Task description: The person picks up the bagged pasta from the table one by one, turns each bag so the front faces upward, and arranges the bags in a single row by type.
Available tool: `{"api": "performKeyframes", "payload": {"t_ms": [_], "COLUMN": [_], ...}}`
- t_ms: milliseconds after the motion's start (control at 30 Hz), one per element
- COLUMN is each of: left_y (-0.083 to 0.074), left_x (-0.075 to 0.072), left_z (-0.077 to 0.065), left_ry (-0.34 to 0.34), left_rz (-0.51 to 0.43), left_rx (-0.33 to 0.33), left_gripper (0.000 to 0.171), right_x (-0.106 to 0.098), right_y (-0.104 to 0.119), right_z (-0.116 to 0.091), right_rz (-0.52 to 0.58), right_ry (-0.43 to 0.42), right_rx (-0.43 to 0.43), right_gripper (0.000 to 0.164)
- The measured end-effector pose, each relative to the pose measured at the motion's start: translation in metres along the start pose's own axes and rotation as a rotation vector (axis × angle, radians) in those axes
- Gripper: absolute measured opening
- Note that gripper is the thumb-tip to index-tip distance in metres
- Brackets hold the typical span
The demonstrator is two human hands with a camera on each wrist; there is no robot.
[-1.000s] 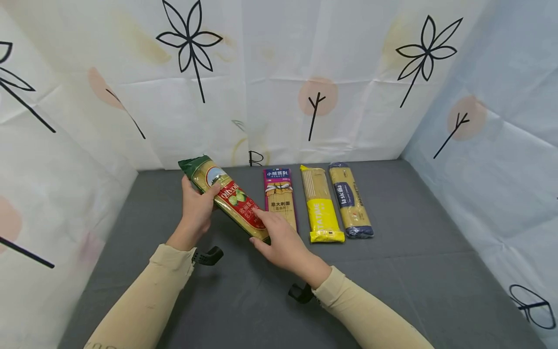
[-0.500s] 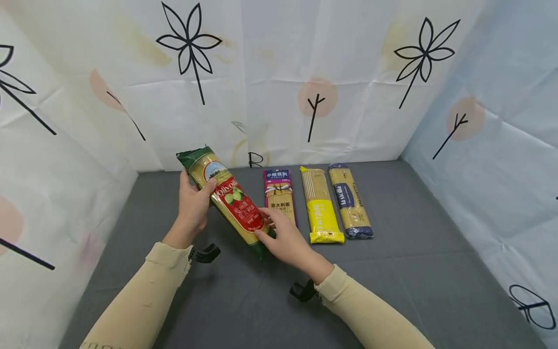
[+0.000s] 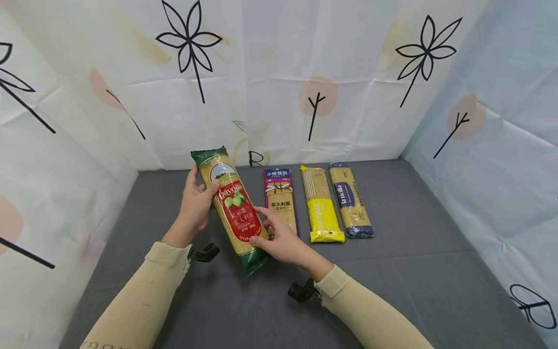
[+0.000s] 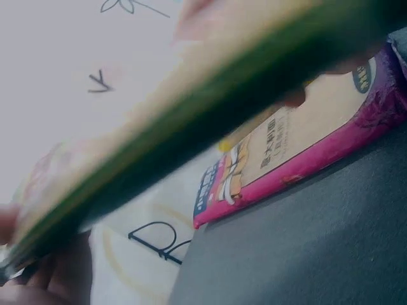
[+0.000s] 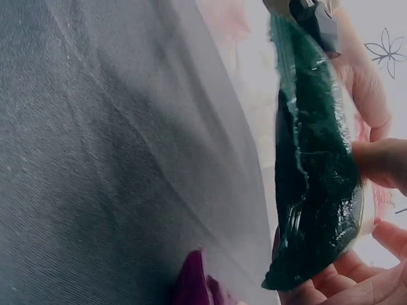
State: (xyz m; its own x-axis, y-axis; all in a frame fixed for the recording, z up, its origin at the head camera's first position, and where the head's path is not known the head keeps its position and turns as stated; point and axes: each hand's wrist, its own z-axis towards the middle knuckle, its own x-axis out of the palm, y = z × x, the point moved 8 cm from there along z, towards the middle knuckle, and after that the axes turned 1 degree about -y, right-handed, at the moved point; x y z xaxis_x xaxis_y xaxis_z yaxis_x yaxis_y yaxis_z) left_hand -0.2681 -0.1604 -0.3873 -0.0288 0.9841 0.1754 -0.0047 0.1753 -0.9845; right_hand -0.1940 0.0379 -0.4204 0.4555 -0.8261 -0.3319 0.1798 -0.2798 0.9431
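Observation:
A pasta packet (image 3: 239, 208) with green ends and a red label is held tilted above the table, its printed face up. My left hand (image 3: 192, 208) grips its left edge near the top, thumb over the front and fingers behind. Lower on the opposite edge, my right hand (image 3: 283, 240) holds it with the thumb on the front and fingers at the side. In the left wrist view the packet (image 4: 165, 136) cuts across edge-on and blurred. The right wrist view shows its crinkled green end (image 5: 315, 159) close up, with the right thumb (image 5: 381, 162) against it.
Three more pasta packets lie side by side on the grey table (image 3: 392, 291): a purple-and-pink one (image 3: 279, 194) partly behind my right hand, a yellow one (image 3: 323, 218), and a blue-ended one (image 3: 350, 203). A patterned white cloth (image 3: 270, 116) rises behind them.
Between my hands the packet has turned steeper, its lower green end swinging down and left into view. Its front now faces up more fully. The three packets on the table stay put.

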Motion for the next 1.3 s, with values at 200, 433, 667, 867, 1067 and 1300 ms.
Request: {"api": "performKeyframes", "payload": {"t_ms": [200, 433, 667, 867, 1067, 1300], "left_y": [0.011, 0.031, 0.058, 0.072, 0.078, 0.083], "left_x": [0.004, 0.01, 0.009, -0.001, -0.008, -0.011], "left_z": [0.001, -0.001, -0.004, 0.002, 0.012, 0.015], "left_ry": [0.125, 0.201, 0.317, 0.318, 0.233, 0.2], "left_rz": [0.084, 0.167, 0.289, 0.359, 0.385, 0.394], "left_rx": [-0.071, -0.144, -0.239, -0.272, -0.258, -0.272], "left_gripper": [0.081, 0.089, 0.092, 0.086, 0.079, 0.078], "right_x": [0.005, 0.013, 0.025, 0.034, 0.041, 0.044], "right_y": [-0.006, -0.009, -0.015, -0.021, -0.022, -0.027], "right_z": [-0.003, -0.003, 0.001, 0.011, 0.025, 0.03], "right_rz": [-0.026, -0.049, -0.072, -0.151, -0.203, -0.217], "right_ry": [-0.02, -0.051, -0.083, -0.108, -0.107, -0.104], "right_rx": [0.011, 0.035, 0.104, 0.168, 0.196, 0.234], "right_gripper": [0.076, 0.078, 0.079, 0.081, 0.087, 0.088]}}
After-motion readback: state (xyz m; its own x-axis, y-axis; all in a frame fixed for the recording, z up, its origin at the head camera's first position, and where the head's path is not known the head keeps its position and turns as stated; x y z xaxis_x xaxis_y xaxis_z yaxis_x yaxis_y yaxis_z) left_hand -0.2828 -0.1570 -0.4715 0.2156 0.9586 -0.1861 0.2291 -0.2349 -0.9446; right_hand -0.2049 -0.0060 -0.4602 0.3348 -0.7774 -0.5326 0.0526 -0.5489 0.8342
